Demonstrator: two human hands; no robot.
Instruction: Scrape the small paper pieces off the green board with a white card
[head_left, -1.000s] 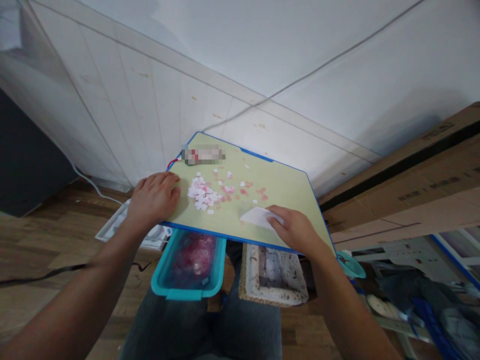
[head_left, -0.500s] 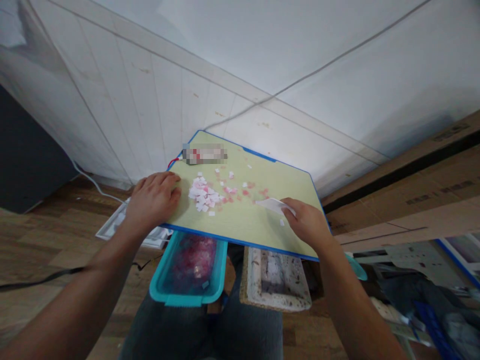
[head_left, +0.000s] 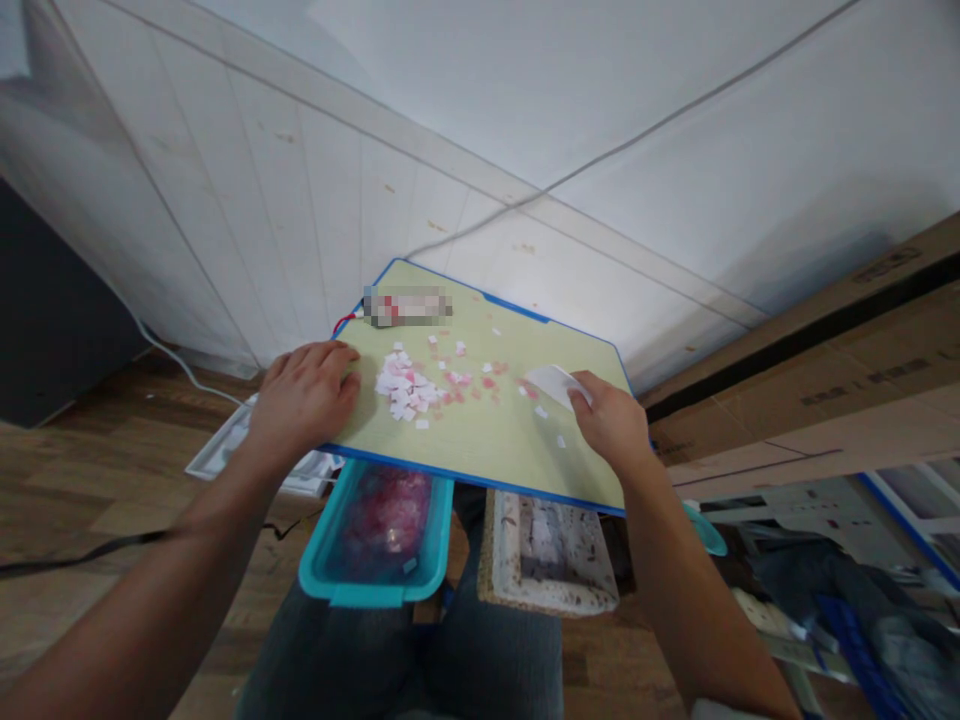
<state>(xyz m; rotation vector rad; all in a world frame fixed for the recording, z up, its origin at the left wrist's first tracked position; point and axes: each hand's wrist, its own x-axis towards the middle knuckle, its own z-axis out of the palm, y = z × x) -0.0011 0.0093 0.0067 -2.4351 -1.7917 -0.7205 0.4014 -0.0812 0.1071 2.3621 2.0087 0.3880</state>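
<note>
Right hand [head_left: 611, 415]: fingers pinching thin flat white card [head_left: 551, 383]. Left hand [head_left: 311, 393]: fingers loosely parted, on yellow blue-rimmed rectangular board [head_left: 480, 440].

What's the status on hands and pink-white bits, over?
Right hand pinching flat white piece, right side of board. Left hand at board's left edge. Pink-white bits heaped left, others scattered. Pixelated item near far-left corner, touching neither hand.

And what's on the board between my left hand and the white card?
In the head view, a pile of pink and white bits, then scattered bits.
</note>
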